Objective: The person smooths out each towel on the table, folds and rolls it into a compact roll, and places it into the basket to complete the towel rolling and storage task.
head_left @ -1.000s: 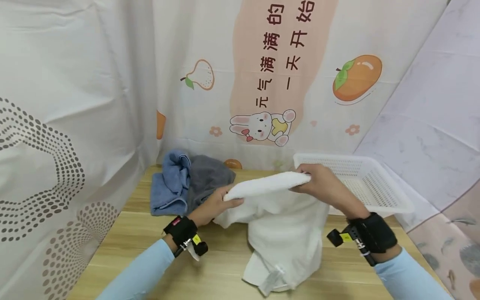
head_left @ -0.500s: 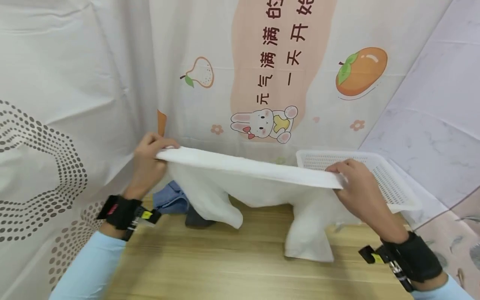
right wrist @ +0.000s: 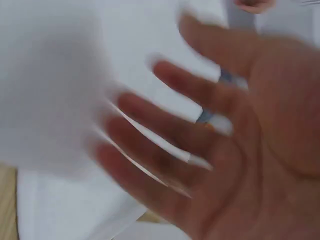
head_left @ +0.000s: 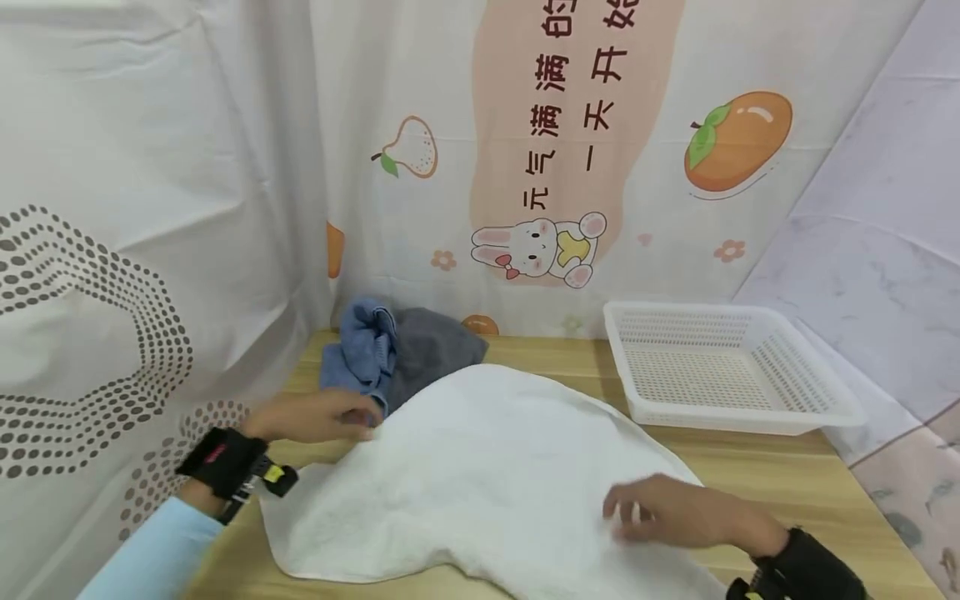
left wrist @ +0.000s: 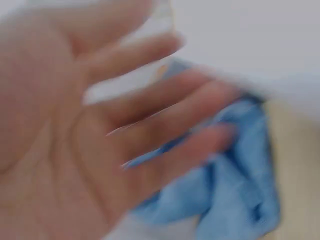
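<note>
Head view shows the white towel (head_left: 480, 467) spread on the surface beside the basket (head_left: 731, 367), both hands' fingers (head_left: 352, 414) open and holding nothing, so its near edge could slide off.

A blue towel (head_left: 363, 354) and a grey towel (head_left: 431, 354) lie bunched together at the table's (head_left: 780, 471) far left corner, touching each other. A white slotted basket (head_left: 821, 408) sits at the far right, apart from them. Behind hangs a curtain (head_left: 450, 125) printed with a pear (head_left: 411, 148), a rabbit (head_left: 536, 247), an orange fruit (head_left: 742, 137) and Chinese characters
</note>
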`<state>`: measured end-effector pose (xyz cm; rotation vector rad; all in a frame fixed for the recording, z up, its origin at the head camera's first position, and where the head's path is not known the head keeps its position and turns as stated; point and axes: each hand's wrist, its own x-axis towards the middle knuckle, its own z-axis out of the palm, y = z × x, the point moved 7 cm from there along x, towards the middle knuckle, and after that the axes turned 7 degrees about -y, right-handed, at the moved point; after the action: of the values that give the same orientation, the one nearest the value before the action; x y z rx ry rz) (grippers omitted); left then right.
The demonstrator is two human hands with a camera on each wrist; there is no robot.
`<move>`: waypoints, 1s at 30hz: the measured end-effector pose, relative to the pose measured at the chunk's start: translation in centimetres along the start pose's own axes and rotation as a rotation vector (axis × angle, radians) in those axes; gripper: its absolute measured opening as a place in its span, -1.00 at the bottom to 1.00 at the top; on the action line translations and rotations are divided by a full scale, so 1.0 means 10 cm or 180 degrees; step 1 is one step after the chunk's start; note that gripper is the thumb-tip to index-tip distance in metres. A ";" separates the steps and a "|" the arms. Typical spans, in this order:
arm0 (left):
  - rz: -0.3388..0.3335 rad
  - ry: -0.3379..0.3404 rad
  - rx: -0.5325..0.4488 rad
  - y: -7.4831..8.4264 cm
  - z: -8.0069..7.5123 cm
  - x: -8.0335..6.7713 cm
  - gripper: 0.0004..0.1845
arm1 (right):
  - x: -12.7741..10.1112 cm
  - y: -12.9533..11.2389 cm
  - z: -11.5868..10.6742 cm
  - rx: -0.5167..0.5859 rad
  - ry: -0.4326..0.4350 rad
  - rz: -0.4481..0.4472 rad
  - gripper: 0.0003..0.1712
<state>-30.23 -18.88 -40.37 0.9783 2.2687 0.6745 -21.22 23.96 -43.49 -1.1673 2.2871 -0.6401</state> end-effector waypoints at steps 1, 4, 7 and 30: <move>-0.0026 0.0231 0.0149 -0.03 0.03 0.12 -0.63 | 0.03 0.11 -0.04 -0.0334 0.0337 0.0180 -0.74; -0.0256 0.0686 0.0370 -0.15 0.14 0.42 -0.44 | -0.01 0.47 -0.07 -0.0900 0.0977 0.1014 -0.43; -0.0515 0.0664 0.0127 -0.29 0.35 0.62 -0.24 | -0.09 0.76 0.05 -0.0732 0.0982 0.1587 -0.10; -0.0230 0.0245 -0.0746 -0.02 1.15 1.08 -0.29 | -0.55 1.09 0.18 -0.0288 0.0753 0.1719 -0.25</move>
<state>-28.74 -8.17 -51.93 0.7667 2.2169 0.9361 -23.87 33.87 -50.26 -0.4787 2.6948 -0.4845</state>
